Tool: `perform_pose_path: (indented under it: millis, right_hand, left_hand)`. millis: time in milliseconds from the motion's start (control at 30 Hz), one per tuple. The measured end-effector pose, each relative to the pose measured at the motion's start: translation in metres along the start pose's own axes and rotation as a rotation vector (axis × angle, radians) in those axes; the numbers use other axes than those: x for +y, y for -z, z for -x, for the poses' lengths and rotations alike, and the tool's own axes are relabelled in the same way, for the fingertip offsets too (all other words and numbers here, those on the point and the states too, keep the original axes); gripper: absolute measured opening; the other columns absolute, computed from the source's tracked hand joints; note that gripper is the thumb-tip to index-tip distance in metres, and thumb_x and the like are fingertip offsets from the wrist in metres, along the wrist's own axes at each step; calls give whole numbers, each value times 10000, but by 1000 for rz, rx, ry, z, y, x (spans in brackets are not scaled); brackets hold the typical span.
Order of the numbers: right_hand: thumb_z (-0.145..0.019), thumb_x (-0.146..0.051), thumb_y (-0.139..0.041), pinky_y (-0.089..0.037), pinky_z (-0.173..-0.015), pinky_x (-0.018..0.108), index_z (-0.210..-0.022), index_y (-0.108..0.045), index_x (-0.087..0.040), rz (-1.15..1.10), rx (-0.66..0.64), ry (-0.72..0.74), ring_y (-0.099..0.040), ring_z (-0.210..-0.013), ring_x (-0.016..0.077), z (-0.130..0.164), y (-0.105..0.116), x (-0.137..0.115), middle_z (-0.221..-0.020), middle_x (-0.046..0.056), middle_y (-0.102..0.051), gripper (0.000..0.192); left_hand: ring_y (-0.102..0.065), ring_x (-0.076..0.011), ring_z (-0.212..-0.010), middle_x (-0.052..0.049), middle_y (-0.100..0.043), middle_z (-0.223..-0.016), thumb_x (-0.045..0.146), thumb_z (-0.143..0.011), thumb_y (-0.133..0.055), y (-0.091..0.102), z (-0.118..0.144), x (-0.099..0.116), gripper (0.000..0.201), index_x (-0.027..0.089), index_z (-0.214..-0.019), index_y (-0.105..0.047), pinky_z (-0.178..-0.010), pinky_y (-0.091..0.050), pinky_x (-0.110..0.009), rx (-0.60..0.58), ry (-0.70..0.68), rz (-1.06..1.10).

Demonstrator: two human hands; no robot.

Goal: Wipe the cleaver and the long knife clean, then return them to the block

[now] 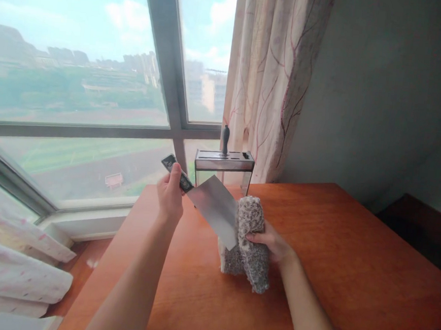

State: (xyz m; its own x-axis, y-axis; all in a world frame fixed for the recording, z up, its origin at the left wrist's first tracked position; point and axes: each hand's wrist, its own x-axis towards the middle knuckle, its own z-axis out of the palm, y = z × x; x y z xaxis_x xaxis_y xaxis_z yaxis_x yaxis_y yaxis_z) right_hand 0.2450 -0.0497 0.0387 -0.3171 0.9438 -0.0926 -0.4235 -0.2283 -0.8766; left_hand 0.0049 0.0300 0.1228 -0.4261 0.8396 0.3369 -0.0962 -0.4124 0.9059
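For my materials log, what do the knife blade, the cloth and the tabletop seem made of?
Knife blade: probably steel, satin finish, judging by its smooth grey sheen.
Cloth: fluffy textile, fibre unclear; fuzzy pile shows.
Tabletop: apparently wood or veneer, semi-gloss; reddish-brown with soft sheen.

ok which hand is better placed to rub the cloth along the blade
The right, most likely: the right hand holds the fluffy cloth at the end of the blade, while the left hand is taken up gripping the handle.
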Motion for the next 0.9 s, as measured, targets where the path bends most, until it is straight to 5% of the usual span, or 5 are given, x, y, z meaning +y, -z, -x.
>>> perform_pose_path:
  millis: [367, 767, 900]
  right_hand:
    - [-578, -222, -822, -512, -665, 278, -901, -697, -142, 147, -116, -25, -652, -717, 182, -1, -25, 3, -843, 45, -721, 355]
    - [-662, -234, -760, -511, -571, 271, -877, -688, -162, 48, 168, 154, -630, -611, 174, -2, -24, -2, -751, 30, -705, 238]
    - [-659, -240, -760, -512, -574, 270, -911, -688, -176, 2, 154, 160, -633, -623, 175, -2, -29, 0, -769, 26, -707, 270]
  left_hand:
    - [-417, -99, -468, 33, -464, -516, 558, -764, -600, -21, 26, -14, 430, 173, -588, -523, -441, -298, -224, -188, 146, 25]
    - [-321, -98, -513, 38, -347, -541, 554, -790, -563, -45, 59, -25, 468, 183, -547, -413, -470, -232, -234, -567, 157, -164]
    - [-331, -101, -511, 38, -355, -534, 535, -787, -574, -44, 60, -20, 460, 182, -533, -425, -474, -240, -237, -557, 114, -183]
